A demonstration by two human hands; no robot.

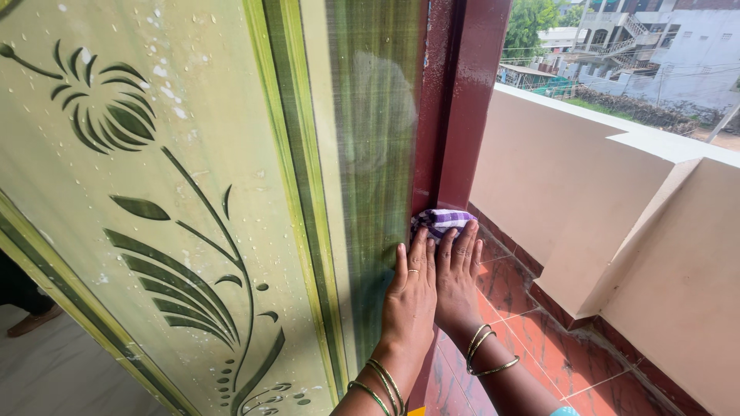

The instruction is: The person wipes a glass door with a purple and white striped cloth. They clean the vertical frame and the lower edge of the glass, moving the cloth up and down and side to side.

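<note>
A purple and white checked cloth (440, 221) is pressed against the edge of a green door (231, 200) where it meets the dark red door frame (460, 115). My left hand (412, 293) lies flat on the door edge, fingers on the cloth's lower part. My right hand (457, 277) lies beside it, fingers spread over the cloth. Both wrists carry thin bangles. The door bears a dark green flower and leaf pattern and is speckled with small white spots.
A beige parapet wall (586, 177) borders a balcony with reddish marbled floor tiles (539, 339) at the right. Beyond it stand buildings and trees. At the far left, a person's foot (31, 320) rests on a pale floor behind the door.
</note>
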